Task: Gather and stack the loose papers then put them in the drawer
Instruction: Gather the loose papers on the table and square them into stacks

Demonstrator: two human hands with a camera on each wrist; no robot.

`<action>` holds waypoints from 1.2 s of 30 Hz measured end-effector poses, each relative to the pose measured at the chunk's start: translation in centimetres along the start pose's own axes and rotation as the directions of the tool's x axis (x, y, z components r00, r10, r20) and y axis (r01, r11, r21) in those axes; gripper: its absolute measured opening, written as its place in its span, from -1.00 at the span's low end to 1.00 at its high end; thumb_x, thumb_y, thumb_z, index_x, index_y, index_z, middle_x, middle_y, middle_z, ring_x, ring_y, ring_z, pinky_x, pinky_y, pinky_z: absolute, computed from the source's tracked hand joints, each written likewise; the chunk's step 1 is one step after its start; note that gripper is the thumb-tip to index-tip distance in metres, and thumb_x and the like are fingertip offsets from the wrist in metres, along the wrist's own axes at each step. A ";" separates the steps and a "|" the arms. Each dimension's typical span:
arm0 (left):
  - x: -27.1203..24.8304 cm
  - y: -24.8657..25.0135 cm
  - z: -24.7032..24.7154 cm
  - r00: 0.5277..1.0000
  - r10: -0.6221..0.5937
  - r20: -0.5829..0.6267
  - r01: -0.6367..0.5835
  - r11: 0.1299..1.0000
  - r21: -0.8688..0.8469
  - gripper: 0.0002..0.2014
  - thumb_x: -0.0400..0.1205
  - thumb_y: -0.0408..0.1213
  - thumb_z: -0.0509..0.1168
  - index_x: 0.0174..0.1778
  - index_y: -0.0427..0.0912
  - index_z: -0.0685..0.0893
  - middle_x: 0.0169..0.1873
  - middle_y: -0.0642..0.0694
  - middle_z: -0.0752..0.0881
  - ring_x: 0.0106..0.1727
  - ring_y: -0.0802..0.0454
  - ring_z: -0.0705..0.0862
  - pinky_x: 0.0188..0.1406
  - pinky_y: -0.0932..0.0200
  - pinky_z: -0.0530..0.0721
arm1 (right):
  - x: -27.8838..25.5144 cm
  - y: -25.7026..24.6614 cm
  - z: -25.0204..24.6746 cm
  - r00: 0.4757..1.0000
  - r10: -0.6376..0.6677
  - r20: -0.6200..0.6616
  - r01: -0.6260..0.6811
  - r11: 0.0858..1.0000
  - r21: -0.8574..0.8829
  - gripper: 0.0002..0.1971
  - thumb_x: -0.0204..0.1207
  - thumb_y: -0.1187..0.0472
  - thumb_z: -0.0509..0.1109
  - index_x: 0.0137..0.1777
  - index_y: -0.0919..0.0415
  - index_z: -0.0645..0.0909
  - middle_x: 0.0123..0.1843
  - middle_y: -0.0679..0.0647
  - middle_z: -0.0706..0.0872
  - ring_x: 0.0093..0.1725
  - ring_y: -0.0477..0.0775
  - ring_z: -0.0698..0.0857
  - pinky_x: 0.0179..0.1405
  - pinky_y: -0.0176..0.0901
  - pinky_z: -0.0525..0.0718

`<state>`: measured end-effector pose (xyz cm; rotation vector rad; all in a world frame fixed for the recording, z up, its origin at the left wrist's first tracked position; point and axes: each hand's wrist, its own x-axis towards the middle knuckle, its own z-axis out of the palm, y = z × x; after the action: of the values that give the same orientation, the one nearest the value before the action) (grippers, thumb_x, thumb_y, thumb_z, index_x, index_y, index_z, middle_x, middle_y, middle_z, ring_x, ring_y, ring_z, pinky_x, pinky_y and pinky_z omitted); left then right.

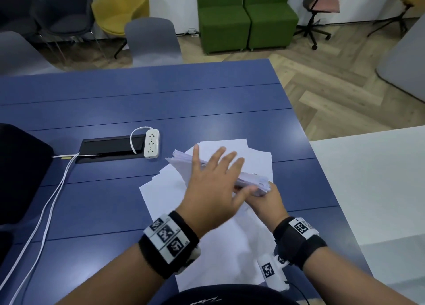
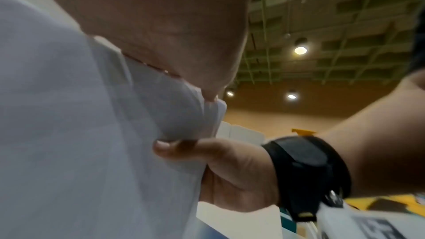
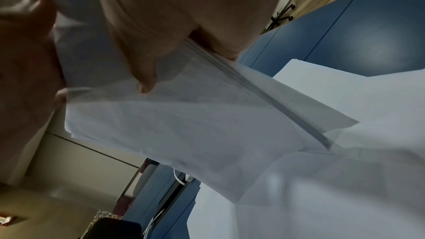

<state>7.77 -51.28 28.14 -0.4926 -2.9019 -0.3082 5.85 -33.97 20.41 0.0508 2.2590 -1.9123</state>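
Observation:
A thick stack of white papers (image 1: 181,161) is held tilted above the blue table (image 1: 115,97). My left hand (image 1: 213,178) lies flat on the stack's upper face with its fingers spread and straight. My right hand (image 1: 266,199) grips the stack's near right end from below. In the right wrist view its thumb (image 3: 144,79) presses on the stack (image 3: 184,124), with the other fingers behind it. The left wrist view shows my right hand (image 2: 230,170) pinching the paper stack (image 2: 69,134). Several loose sheets (image 1: 230,247) lie scattered on the table under both hands. No drawer is in view.
A white power strip (image 1: 151,143) and a black cable box (image 1: 110,148) sit left of the papers. White cables (image 1: 46,201) run toward the near left. A black object (image 1: 18,171) is at the left edge. A white surface (image 1: 368,178) adjoins the table on the right.

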 end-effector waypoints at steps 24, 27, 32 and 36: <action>2.2 1.2 -0.7 0.900 0.312 0.305 -0.315 0.948 -0.041 -0.18 0.62 0.50 0.26 0.69 0.05 0.46 0.68 0.00 0.52 0.80 -0.12 0.34 0.80 -0.55 -0.02 | -0.3 -0.5 0.3 0.995 0.087 -0.048 -0.086 0.996 0.025 -0.72 0.52 0.46 0.55 -0.17 0.03 0.67 -0.40 -0.27 0.80 -0.35 -0.29 0.76 -0.26 -0.36 0.67; 2.7 0.8 -1.5 0.866 0.408 0.289 -0.396 0.913 -0.100 -0.12 0.55 0.38 0.46 0.74 0.13 0.37 0.72 0.05 0.45 0.78 -0.07 0.34 0.79 -0.47 0.05 | -0.5 -0.8 0.3 0.997 0.059 -0.052 -0.061 0.997 -0.041 -0.68 0.58 0.45 0.52 -0.27 0.03 0.63 -0.51 -0.35 0.72 -0.44 -0.36 0.69 -0.39 -0.44 0.59; 5.3 -5.2 -4.0 0.899 0.036 0.435 -0.112 0.982 0.151 -0.31 0.58 0.06 0.55 0.65 0.21 0.48 0.53 0.06 0.63 0.52 -0.09 0.63 0.48 -0.14 0.57 | -1.2 -1.2 0.0 0.992 0.042 -0.118 -0.034 0.997 0.076 -0.85 0.57 0.27 0.66 0.07 0.01 0.91 0.04 -0.10 0.95 0.17 0.02 0.90 0.24 -0.07 0.81; 5.1 -9.2 -5.0 0.862 -0.091 0.498 0.006 0.985 0.170 -0.91 0.69 0.02 0.40 -0.02 0.12 0.73 -0.09 0.01 0.81 0.06 -0.16 0.79 0.01 -0.09 0.79 | -1.9 -0.8 -0.6 0.984 0.062 -0.168 -0.047 0.995 0.093 -0.86 0.57 0.22 0.67 -0.01 -0.07 0.92 0.01 -0.09 0.95 0.15 0.06 0.90 0.23 0.08 0.85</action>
<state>0.61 -59.43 32.45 -0.5399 -3.4132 0.0734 7.50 -33.35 21.53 0.2967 2.2488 -2.0498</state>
